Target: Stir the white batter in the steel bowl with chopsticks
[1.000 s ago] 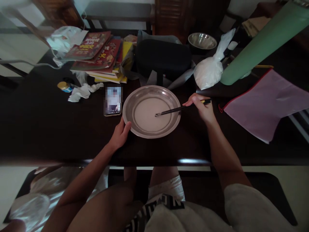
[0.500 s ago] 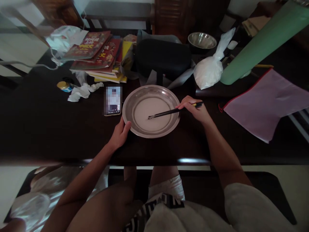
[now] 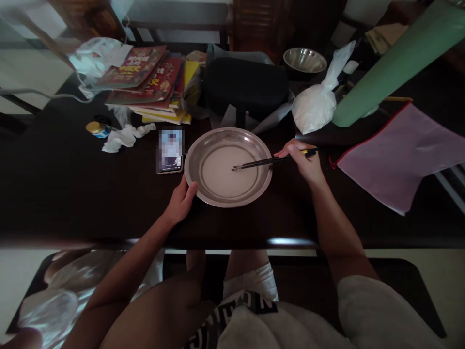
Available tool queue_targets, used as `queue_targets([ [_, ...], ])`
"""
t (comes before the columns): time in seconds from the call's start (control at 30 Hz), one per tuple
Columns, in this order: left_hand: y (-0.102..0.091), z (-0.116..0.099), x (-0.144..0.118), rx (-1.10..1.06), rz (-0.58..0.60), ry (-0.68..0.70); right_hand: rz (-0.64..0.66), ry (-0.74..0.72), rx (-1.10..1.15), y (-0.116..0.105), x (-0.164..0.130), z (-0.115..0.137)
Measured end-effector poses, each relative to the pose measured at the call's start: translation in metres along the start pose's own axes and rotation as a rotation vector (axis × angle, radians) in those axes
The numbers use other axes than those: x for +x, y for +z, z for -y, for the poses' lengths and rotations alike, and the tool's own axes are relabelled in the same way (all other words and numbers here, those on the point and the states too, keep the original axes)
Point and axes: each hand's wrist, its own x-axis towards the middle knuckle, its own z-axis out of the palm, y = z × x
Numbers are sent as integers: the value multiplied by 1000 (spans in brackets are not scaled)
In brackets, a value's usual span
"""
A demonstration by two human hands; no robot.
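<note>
Dark table [image 3: 72, 194]: right hand [image 3: 305, 162] holds chopsticks [image 3: 261, 164] in pan [image 3: 203, 191].

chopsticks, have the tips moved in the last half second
Yes. The chopsticks in the right hand slid right across the metal plate, tips now right of its centre.

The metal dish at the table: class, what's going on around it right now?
A seated person stirs a pale liquid in a metal dish with dark chopsticks, held in the right hand. The left hand grips the dish's near rim. A phone lies just left of the dish, a tied white bag behind it on the right.
</note>
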Motion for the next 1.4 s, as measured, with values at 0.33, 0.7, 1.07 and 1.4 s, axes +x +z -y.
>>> queue_targets([
  [0.33,0,-1,0,6,3,12,20,-3,-28,1,0,-1],
  [0.7,-1,-2,0,2,10,-3,27,4,9,1,-1,0],
  [1.07,0,-3,0,-22,-2,-5,8,-12,36,1,-1,-3],
  [1.4,0,0,-1,1,1,-5,6,-30,19,1,0,-3],
])
